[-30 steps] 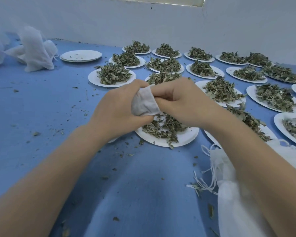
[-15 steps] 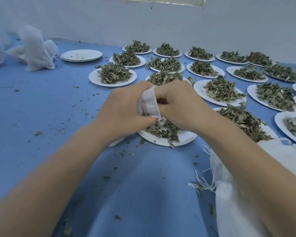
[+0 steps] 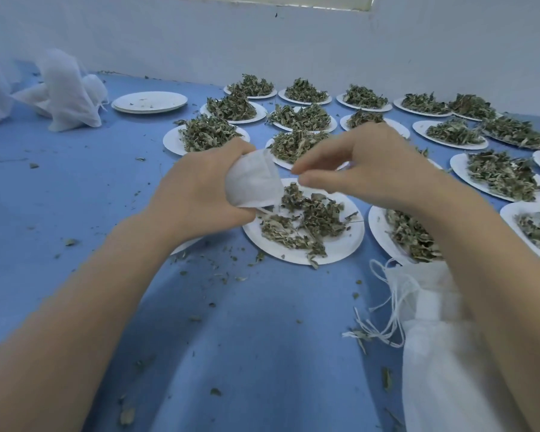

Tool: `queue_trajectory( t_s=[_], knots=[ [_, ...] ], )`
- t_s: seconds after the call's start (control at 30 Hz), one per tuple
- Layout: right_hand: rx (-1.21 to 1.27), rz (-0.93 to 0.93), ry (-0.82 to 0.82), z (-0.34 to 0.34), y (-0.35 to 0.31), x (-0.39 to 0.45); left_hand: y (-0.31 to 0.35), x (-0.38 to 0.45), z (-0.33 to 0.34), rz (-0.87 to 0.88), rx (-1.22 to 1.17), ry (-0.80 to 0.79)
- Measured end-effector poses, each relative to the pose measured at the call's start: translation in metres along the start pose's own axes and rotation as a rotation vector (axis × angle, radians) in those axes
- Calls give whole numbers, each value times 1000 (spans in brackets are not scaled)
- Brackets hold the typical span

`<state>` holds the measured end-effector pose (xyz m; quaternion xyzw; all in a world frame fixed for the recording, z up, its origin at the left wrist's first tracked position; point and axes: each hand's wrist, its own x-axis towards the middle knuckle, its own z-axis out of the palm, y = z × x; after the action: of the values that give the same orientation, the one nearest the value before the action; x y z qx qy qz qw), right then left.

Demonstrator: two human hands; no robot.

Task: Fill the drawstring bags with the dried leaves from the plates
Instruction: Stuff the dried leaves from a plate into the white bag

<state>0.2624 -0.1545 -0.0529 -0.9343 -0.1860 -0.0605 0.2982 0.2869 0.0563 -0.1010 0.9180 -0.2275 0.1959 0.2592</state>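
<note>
A person's left hand (image 3: 197, 194) grips a small white bag (image 3: 252, 182) above a plate (image 3: 340, 247) of dried leaves (image 3: 306, 216). Their right hand (image 3: 365, 169) hovers beside it, fingers loosely curled, seemingly empty.

From my feed I see a desk (image 3: 60, 188) covered in a blue sheet, filling nearly the whole view and running back to a plain white wall (image 3: 200, 35). The wall meets the blue surface along a slightly grimy seam. At the top edge a strip of window (image 3: 293, 0) lets in pale daylight, and the light over everything is soft and cool. The far left of my picture is hazy and whitish.
</note>
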Motion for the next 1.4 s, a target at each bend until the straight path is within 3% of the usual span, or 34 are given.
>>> queue_trajectory(
  t_s=[0.1, 0.2, 0.4, 0.67, 0.93, 1.07, 1.13, 1.2, 1.4],
  knots=[
    [-399, 198, -233, 5, 9, 3, -6, 0, 3, -22, 15, -59],
    [-545, 275, -349, 14, 13, 5, -8, 0, 6, -28, 4, -69],
    [-435, 180, -275, 17, 15, 7, -11, 0, 8, -41, -34, -86],
    [-278, 46, -17, -3, 8, 4, -8, -1, 8, -29, -27, -84],
    [-550, -204, -149, 12, -22, 6, 4, -2, 7, 7, 16, -91],
    [-181, -208, 33, 20, -24, 3, 9, -1, 8, 26, 8, -98],
    [121, -140, 20, 21, -21, 1, 8, -1, 8, 42, -31, -66],
    [251, -119, -28, 22, -17, 2, 6, -1, 8, 32, -89, -27],
    [-67, -243, 148, 43, -16, 5, 10, -2, 8, 28, -173, 2]
  ],
)
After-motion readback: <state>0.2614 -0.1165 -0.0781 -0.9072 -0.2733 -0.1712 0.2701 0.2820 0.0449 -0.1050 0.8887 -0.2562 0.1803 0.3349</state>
